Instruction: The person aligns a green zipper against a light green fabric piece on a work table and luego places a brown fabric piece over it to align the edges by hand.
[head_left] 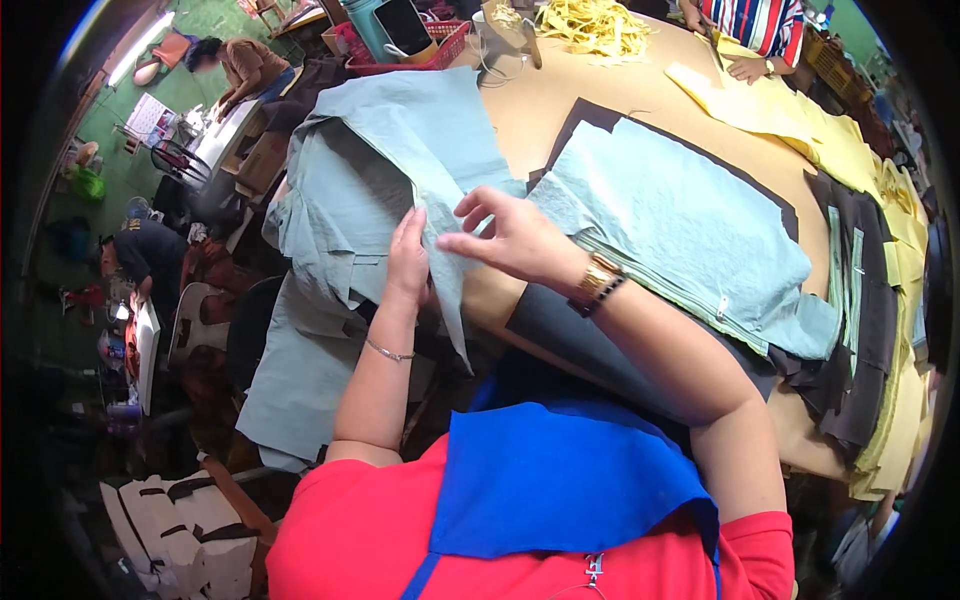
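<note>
- At left, a pale blue-green cloth (325, 215) lies heaped at the left side of a tan table (610, 90), its near end hanging over the edge.
- Its raised flap (452, 300) runs lengthwise from far left to near right, tapering to a point that hangs toward the wearer.
- The cloth looks matt and creased, with layered folds at left, a shadowed hollow beneath the flap and a narrow seam-like line along the flap's border.
- The left hand (407, 258) lies against that border, fingers straight and together, pointing far; its thumb is hidden, so how tightly it grips cannot be told.
- Just to its right, the right hand (512, 238) arches over the flap, fingers curled, thumb and forefinger parted by a narrow gap; whether the fingertips touch cloth cannot be told.
- Farther right, a second pale blue-green piece (680, 210), edged with a zip, lies flat on dark cloth (590, 115).
- At far right, yellow cloth (835, 145) stretches along the table.
</note>
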